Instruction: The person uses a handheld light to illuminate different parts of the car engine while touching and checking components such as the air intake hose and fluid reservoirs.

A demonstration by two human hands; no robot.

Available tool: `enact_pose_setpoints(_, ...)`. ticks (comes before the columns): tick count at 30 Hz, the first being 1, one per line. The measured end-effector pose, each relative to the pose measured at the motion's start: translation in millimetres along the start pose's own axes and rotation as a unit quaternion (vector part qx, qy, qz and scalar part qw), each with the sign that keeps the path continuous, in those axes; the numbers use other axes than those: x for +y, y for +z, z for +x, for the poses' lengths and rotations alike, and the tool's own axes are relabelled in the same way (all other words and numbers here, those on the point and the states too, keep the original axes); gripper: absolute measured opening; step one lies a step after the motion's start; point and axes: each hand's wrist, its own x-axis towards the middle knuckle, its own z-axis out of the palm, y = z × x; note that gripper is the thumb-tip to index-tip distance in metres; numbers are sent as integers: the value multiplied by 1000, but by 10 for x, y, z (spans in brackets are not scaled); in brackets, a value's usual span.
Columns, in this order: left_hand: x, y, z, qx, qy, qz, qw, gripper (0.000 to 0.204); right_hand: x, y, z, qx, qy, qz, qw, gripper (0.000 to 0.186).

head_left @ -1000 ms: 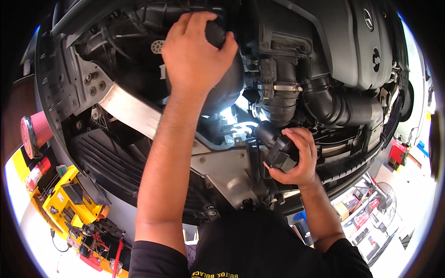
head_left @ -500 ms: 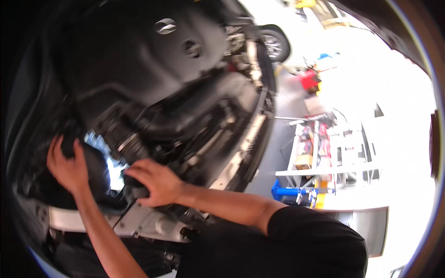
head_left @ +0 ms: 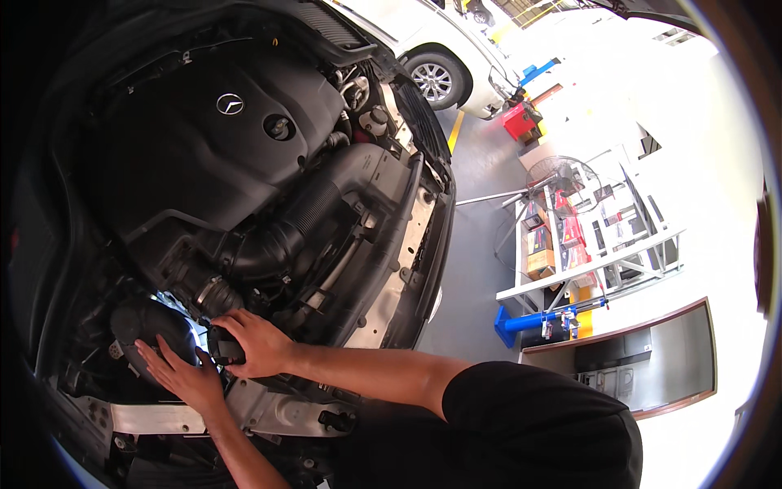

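In the open engine bay, my right hand (head_left: 259, 345) is wrapped round a compact black object, apparently a work light (head_left: 223, 345). Bright bluish-white light (head_left: 195, 328) glows beside it, down in a gap. My left hand (head_left: 186, 380) lies with fingers stretched over a rounded black housing (head_left: 147, 324), close to the right hand. A ribbed black hose and metal clamp (head_left: 217, 295) sit just beyond the right hand. The lower ends of the parts around the gap are hidden.
A large black engine cover (head_left: 204, 138) fills the upper left. The pale front crossmember (head_left: 155, 419) runs below my hands. On the right are a white rack (head_left: 586, 273) with boxes, a standing fan (head_left: 562, 181), a blue stand (head_left: 521, 324) and a parked white car (head_left: 440, 33).
My left hand has moved right and down across the black housing, nearer my right hand. The view has shifted and steadied; my right hand still grips the black object.
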Motion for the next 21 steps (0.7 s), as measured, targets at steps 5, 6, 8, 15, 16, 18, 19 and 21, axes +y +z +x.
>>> enact_pose_setpoints(5,-68,41,-4,10,22,-3,1000,86,40,15,19,-6,-11,-13,1000,92)
enact_pose_setpoints(6,-77,54,-7,9,27,-3,1000,87,49,16,15,-6,-14,-16,1000,93)
enact_pose_setpoints(8,-97,78,-7,7,24,-1,1000,88,58,16,15,-6,-14,-17,1000,92)
enact_pose_setpoints(15,-43,130,-15,-19,6,17,1000,86,63,-34,9,3,-14,-11,1000,90)
enact_pose_setpoints(16,-50,145,-15,-21,3,21,1000,86,65,-46,14,3,-14,-11,1000,89)
enact_pose_setpoints(18,-115,158,-18,-16,6,30,999,84,36,-34,29,3,-16,-5,1000,89)
enact_pose_setpoints(19,-135,162,0,-10,11,32,999,83,44,-24,40,6,-15,-2,1000,88)
enact_pose_setpoints(21,-147,168,-26,-2,23,35,999,82,34,2,4,8,-6,-2,1000,87)
